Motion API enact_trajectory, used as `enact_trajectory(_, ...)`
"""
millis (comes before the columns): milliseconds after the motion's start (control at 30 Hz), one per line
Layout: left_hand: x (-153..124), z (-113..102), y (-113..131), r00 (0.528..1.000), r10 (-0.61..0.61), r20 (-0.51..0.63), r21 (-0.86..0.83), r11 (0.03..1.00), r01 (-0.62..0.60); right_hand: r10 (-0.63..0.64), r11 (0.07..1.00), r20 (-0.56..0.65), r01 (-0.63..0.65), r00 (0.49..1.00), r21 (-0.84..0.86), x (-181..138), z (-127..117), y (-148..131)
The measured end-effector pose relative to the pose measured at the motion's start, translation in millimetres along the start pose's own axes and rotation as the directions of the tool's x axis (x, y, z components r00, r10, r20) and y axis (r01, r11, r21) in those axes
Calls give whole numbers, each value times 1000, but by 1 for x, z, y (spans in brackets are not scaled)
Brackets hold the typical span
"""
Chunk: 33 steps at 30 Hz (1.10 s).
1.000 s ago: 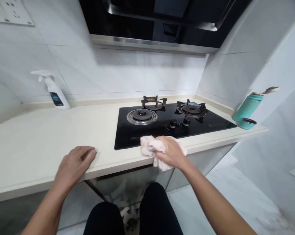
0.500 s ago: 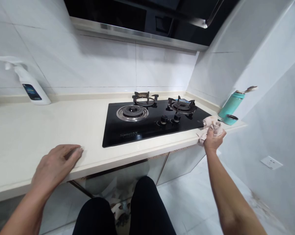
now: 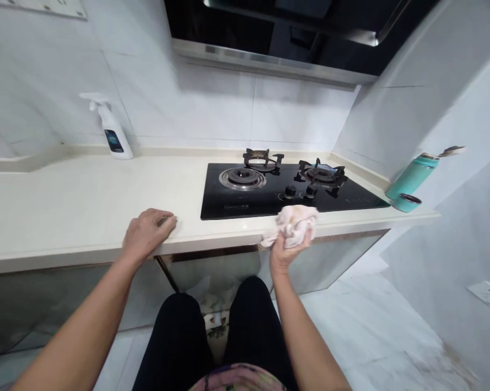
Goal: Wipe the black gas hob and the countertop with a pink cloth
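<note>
My right hand (image 3: 287,252) grips a crumpled pale pink cloth (image 3: 297,221) at the counter's front edge, just before the black gas hob (image 3: 269,203). The cloth hangs partly over the edge and hides the fingertips. My left hand (image 3: 149,231) rests on the cream countertop (image 3: 86,206), left of the hob, loosely open and holding nothing. On the hob, a ringed burner (image 3: 242,178) lies bare on the left. A loose pan support (image 3: 263,158) stands behind it, and another burner (image 3: 322,175) on the right carries its support.
A white spray bottle (image 3: 115,136) stands by the back wall at left. On the right end are a teal flask (image 3: 411,176) with a brush-like thing beside its top, and a teal cup (image 3: 407,203). Overhead hangs a black range hood (image 3: 277,60).
My right hand has moved the cloth leftward along the counter's front edge, from the hob's right corner to its middle. The view has turned left; my left hand stays on the counter.
</note>
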<state>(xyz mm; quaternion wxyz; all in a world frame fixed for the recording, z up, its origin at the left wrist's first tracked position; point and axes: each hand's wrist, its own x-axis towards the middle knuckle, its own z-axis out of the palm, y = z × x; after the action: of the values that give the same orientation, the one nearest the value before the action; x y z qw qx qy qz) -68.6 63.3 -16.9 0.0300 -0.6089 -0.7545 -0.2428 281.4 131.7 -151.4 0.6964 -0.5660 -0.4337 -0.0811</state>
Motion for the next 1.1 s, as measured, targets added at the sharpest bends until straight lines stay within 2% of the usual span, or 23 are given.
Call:
enact_trajectory(133, 0, -2, -1, 999, 29, -20, 14, 999, -29, -275, 961, -10, 275, 961, 32, -43, 11, -41)
enact_trajectory(200, 0, -1, -2, 999, 46, -28, 15, 999, -46, -331, 942, -10, 331, 944, 54, -60, 17, -59)
enact_trajectory(333, -1, 1, -2, 997, 53, -49, 18, 998, -52, -458, 887, 88, 448, 885, 112, -96, 28, -91)
enact_trajectory(433, -2, 2, -1, 998, 46, -46, 12, 999, -45, -488, 872, 146, 470, 861, 138, -118, 34, -107)
enact_trajectory(533, -4, 3, 0, 998, 39, -56, 7, 999, -39, -456, 890, 309, 434, 834, 144, -131, 33, -117)
enact_trajectory(667, -4, 5, -1, 996, 37, -78, -10, 999, -38, -391, 908, 625, 396, 676, 140, -134, 26, -138)
enact_trajectory(733, -5, 5, -3, 997, 38, -74, -31, 999, -40, -378, 911, 708, 376, 596, 170, -131, 21, -153)
enact_trajectory(800, -6, 4, -5, 998, 25, -62, -61, 998, -28, -404, 907, 737, 344, 542, 244, -124, 17, -168)
enact_trajectory(867, -8, 2, -6, 999, 7, -49, -85, 996, -11, -438, 899, 719, 281, 541, 336, -111, 14, -179)
enact_trajectory(967, -11, -1, -4, 999, 3, -42, -75, 997, -6, -425, 873, 680, 73, 598, 482, -78, 15, -185)
enact_trajectory(1033, -12, -1, -2, 998, 14, -54, -60, 998, -17, -343, 835, 703, -140, 623, 531, -46, 23, -181)
enact_trajectory(1100, -13, 1, 1, 997, 26, -71, -64, 998, -30, -214, 799, 758, -336, 617, 498, -9, 37, -171)
